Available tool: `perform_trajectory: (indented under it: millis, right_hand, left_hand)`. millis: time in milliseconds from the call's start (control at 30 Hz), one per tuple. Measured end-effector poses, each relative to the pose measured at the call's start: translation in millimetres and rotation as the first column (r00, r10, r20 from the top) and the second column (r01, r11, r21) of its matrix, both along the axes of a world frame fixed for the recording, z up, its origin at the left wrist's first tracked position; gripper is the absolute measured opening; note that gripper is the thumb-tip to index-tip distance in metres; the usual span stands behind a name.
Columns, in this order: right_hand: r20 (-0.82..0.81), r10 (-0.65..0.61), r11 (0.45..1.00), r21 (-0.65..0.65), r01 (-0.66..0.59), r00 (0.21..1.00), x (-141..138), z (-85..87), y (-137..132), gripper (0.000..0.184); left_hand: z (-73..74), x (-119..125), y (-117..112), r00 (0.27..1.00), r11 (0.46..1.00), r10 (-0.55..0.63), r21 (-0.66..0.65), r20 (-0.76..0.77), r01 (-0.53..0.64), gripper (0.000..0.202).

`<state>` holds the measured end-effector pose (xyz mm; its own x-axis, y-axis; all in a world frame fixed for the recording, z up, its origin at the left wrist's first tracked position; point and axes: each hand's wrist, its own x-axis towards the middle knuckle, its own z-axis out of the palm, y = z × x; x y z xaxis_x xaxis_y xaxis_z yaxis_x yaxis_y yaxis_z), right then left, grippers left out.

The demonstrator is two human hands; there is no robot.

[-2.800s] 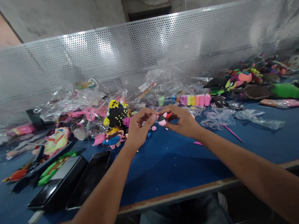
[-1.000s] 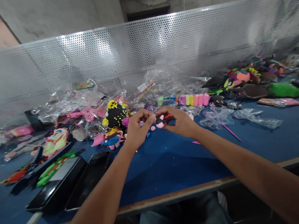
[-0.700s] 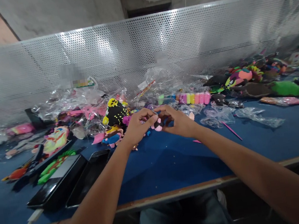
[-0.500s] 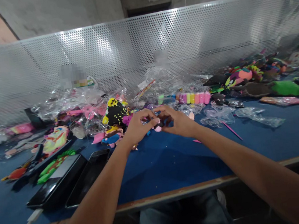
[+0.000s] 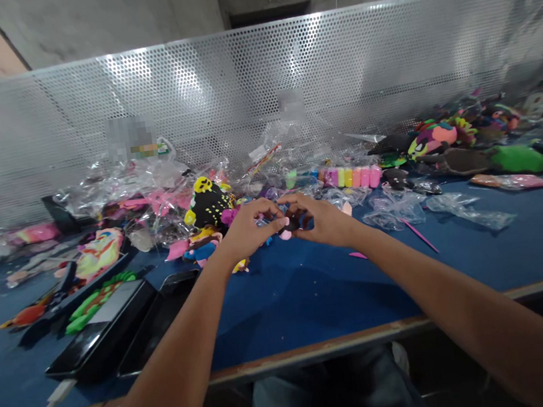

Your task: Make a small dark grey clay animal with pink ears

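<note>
Head view: noted at rear, perforated metal screen (image 5: pixel 255 84); in front, blue-covered table (image 5: pixel 286 309), bearing heaped plastic bags (image 5: pixel 117 185). Found close together over the table: left hand (image 5: pixel 255 227) and right hand (image 5: pixel 321 218), bent-fingered, pinching the same small item from opposite sides. Held between them: black-and-pink modelled piece (image 5: pixel 289 227); raised or resting, not determinable. Since earlier views, shifted slightly left and toward the body, apparently turned; no longer showing pink ear-like tips, now largely covered by the grip. Judged accordingly: under two-handed working, not yet set down. Smallest feature sighted: pink patch (image 5: pixel 285 234) on near side.
</note>
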<state>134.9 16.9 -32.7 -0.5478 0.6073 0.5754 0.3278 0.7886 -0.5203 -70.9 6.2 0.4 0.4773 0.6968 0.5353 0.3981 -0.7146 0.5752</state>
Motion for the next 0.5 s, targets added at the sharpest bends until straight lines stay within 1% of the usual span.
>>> perform_trajectory:
  millis: [233, 367, 433, 500]
  right_hand:
    - [0.026, -0.012, 1.0, -0.026, 0.012, 1.0, 1.1, 0.9, -0.4, 0.055]
    - [0.021, -0.01, 0.999, -0.049, 0.011, 1.0, 1.6, 1.1, -0.5, 0.056]
    - [0.006, -0.017, 0.999, -0.046, 0.017, 1.0, 1.3, 0.4, 0.0, 0.055]
    - [-0.019, -0.029, 0.999, -0.031, 0.028, 0.999, 1.0, -0.4, 0.7, 0.054]
  left_hand:
    - [1.0, 0.6, -0.7, 1.0, 0.999, -0.007, -0.034, -0.002, 0.007, 0.014]
    - [2.1, 1.4, -1.8, 1.0, 0.999, -0.01, -0.041, -0.005, 0.01, 0.018]
    - [1.5, 1.8, -0.6, 1.0, 0.999, 0.002, -0.048, 0.028, 0.0, 0.02]
    - [0.3, 1.9, 1.9, 0.994, 0.998, 0.031, -0.049, 0.106, -0.026, 0.022]
